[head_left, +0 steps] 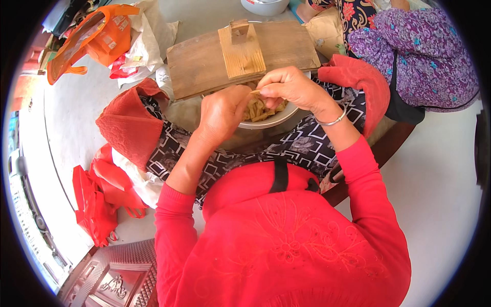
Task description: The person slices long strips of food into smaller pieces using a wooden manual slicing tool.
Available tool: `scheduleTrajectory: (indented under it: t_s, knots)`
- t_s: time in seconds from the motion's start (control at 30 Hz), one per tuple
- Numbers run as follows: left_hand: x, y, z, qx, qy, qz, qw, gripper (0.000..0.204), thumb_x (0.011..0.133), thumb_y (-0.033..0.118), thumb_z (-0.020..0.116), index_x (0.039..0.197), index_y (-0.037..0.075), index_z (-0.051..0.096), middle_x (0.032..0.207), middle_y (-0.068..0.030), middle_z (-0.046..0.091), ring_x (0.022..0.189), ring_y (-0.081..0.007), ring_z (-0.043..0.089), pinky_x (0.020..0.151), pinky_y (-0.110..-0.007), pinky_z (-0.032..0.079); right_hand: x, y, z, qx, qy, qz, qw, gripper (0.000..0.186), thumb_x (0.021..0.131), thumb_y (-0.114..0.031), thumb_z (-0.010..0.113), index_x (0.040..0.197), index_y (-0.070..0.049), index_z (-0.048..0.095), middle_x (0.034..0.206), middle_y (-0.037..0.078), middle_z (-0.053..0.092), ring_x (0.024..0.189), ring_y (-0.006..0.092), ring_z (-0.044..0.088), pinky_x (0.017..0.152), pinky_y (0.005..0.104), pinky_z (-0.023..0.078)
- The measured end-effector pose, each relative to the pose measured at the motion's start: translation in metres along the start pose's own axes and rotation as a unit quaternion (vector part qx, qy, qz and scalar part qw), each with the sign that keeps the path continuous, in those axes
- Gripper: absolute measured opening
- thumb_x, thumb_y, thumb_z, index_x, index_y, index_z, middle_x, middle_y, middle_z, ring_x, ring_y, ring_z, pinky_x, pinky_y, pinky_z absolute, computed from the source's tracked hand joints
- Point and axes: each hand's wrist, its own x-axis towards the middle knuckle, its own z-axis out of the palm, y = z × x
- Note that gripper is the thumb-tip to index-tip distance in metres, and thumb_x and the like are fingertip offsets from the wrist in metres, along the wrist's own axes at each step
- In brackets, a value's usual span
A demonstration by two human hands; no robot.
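Both hands are raised over a round metal basin [261, 121] of pale yellowish strips [258, 111], below a wide wooden board [194, 61] with a lighter block [240, 53] on it. My left hand [222, 110] is closed, thumb and fingers pinched at one end of a small pale strip [255, 92]. My right hand [291, 89] pinches the same strip between thumb and forefinger. The hands almost meet, partly hiding the basin and its contents.
Red towels [128, 123] cover both knees. An orange bag [102, 41] and red bags [92, 194] lie at left. Another person in purple floral clothes [414, 61] sits close at upper right. A bowl [264, 6] is at the top; a carved chair [115, 276] at lower left.
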Motion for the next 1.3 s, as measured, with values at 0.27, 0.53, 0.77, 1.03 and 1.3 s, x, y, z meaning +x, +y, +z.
scheduleTrajectory:
  t_s: [0.27,0.53,0.77,1.03,1.3]
  knots:
    - [0.034,-0.030,-0.019,-0.271,-0.072,-0.210,0.937,0.024,0.094,0.020,0.059,0.095,-0.002,0.067,0.070,0.0039,0.055,0.065,-0.0066,0.047,0.061,-0.023,0.040,0.025,0.003,-0.004,-0.084,0.126,-0.144,0.978,0.006,0.088,-0.006,0.064,0.091,-0.001,0.066,0.072,-0.002,0.059,0.061,0.0041,0.051,0.055,0.0206,0.044]
    - [0.055,-0.055,-0.030,-0.383,-0.060,-0.270,0.881,0.016,0.092,0.017,0.060,0.096,0.004,0.067,0.068,0.0050,0.052,0.056,-0.0024,0.039,0.050,-0.018,0.029,0.043,0.009,-0.008,-0.155,0.192,-0.197,0.949,0.008,0.092,-0.007,0.059,0.093,-0.001,0.065,0.073,-0.002,0.058,0.064,0.0047,0.050,0.059,0.0217,0.044]
    - [0.060,-0.090,0.007,-0.138,0.026,-0.209,0.968,0.017,0.089,0.018,0.059,0.091,0.002,0.065,0.070,-0.0065,0.060,0.061,-0.0182,0.053,0.057,-0.030,0.042,0.057,0.022,-0.005,-0.367,0.262,-0.276,0.849,0.007,0.085,-0.006,0.059,0.088,-0.002,0.063,0.080,0.012,0.061,0.073,0.0287,0.059,0.067,0.0378,0.048]
    - [0.028,-0.046,0.005,-0.121,0.078,-0.210,0.967,0.016,0.087,0.015,0.059,0.080,0.000,0.061,0.070,-0.0112,0.060,0.064,-0.0231,0.056,0.058,-0.034,0.045,0.023,0.004,0.023,-0.489,0.287,-0.381,0.730,0.006,0.084,-0.015,0.062,0.083,-0.010,0.064,0.089,0.010,0.061,0.084,0.0299,0.058,0.071,0.0424,0.045]
    - [0.003,-0.010,0.004,-0.265,-0.096,-0.231,0.931,0.028,0.095,0.021,0.054,0.078,0.002,0.063,0.059,0.0021,0.052,0.050,-0.0057,0.044,0.044,-0.024,0.034,0.011,0.020,0.030,-0.452,0.266,-0.275,0.806,0.027,0.087,-0.024,0.063,0.069,-0.007,0.053,0.061,0.016,0.057,0.056,0.0343,0.056,0.050,0.0411,0.043]
